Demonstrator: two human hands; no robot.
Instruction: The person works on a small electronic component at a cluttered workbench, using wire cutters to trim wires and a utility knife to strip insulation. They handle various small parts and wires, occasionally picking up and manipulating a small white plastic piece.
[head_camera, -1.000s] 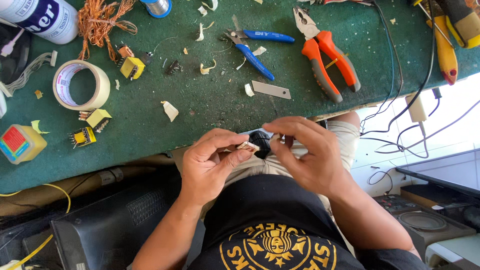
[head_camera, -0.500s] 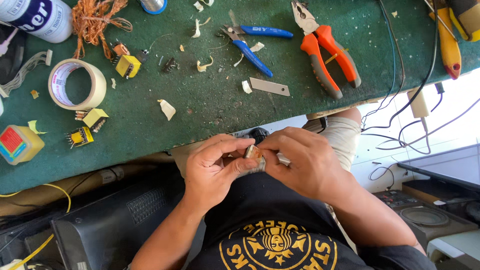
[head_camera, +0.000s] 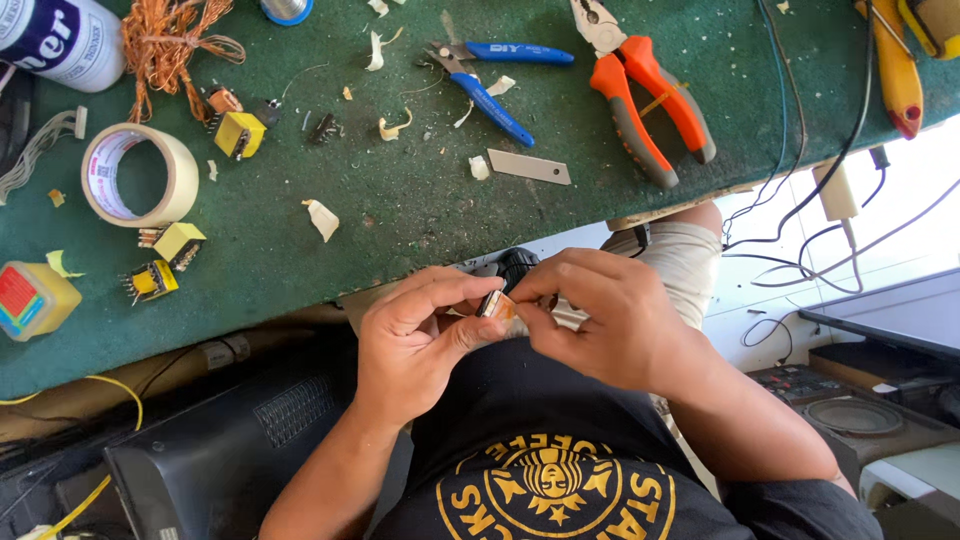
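**Pinching a tiny part above the lap, below a cluttered green bench**

Holding a small orange-brown component (head_camera: 497, 305) between them, the left hand (head_camera: 415, 335) and right hand (head_camera: 600, 320) meet near picture centre, just past the bench's near edge. Both hands are clamped on it, thumbs and forefingers pressed together, so most of the part is hidden.

Judged from this grip, the part could slip and drop into the lap or the dark gap below, since nothing lies beneath it but a black shirt. A loose snap-off blade (head_camera: 529, 166) at 12 o'clock from the hands could cut a finger reaching for the bench.

On the green bench mat (head_camera: 400, 215), blue cutters (head_camera: 495, 75) and orange pliers (head_camera: 650, 100) lie toward 12 and 1 o'clock. A tape roll (head_camera: 140, 175) and small yellow transformers (head_camera: 178, 242) sit at 10 o'clock.

Containers: a small yellow bottle (head_camera: 35, 298) at 9 o'clock and a white can (head_camera: 60, 38) at 10 o'clock; their contents cannot be seen.
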